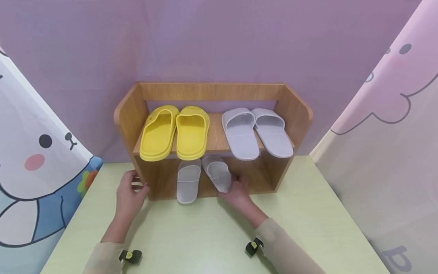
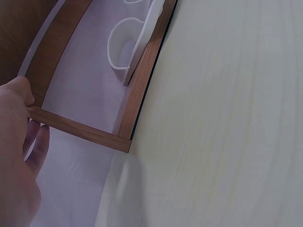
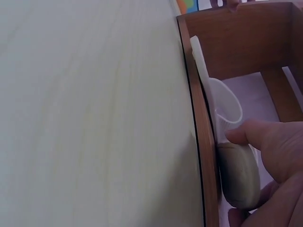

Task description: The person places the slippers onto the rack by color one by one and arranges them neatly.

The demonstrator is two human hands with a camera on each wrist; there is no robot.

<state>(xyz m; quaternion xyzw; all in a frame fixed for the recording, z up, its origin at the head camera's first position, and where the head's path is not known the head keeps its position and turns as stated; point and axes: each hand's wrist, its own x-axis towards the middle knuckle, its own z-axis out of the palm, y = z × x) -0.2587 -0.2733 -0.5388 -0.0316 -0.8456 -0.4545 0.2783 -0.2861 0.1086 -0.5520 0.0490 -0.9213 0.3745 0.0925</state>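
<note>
A small wooden shoe rack (image 1: 212, 91) stands on the table. My left hand (image 1: 130, 194) grips the front edge of its left side panel (image 2: 80, 130), thumb on one face and fingers on the other. My right hand (image 1: 237, 196) holds a pale grey slipper (image 1: 219, 176) by its heel end on the lower shelf; in the right wrist view the thumb and fingers lie about that slipper (image 3: 239, 177). This slipper sits at an angle. Its matching slipper (image 1: 188, 184) lies straighter to the left, its heel end at the shelf's front edge.
On the upper shelf are a pair of yellow clogs (image 1: 174, 137) at the left and a pair of pale lilac slippers (image 1: 256, 137) at the right. A purple backdrop (image 1: 219, 42) hangs behind the rack, with printed curtains (image 1: 41, 163) at both sides of the table (image 1: 198, 236).
</note>
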